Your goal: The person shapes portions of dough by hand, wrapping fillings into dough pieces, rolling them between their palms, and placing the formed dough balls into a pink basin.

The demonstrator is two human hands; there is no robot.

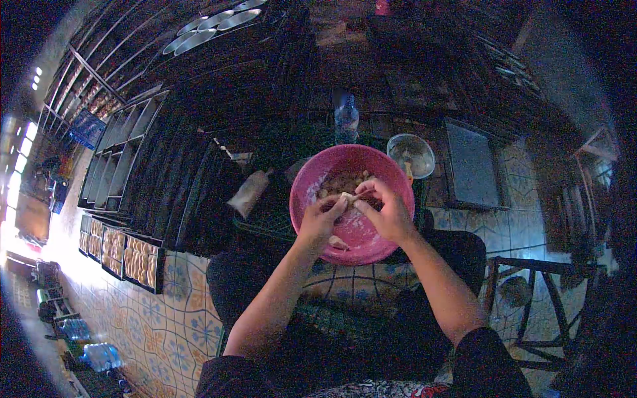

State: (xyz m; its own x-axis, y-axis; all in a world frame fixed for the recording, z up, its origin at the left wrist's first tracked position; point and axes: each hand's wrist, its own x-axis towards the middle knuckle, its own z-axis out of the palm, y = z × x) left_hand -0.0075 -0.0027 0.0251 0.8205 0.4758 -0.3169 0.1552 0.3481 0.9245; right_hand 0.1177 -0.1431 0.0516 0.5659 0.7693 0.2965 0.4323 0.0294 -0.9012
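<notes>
Over the pink bowl (352,199), our left hand (320,222) and right hand (385,212) pinch one dough piece (348,197) with closed fingertips, best pressed gently and evenly.

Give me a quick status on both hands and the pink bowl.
Left hand and right hand pinching a dough piece together. Pink bowl beneath, floured, more pieces inside. Nothing blocking.
</notes>
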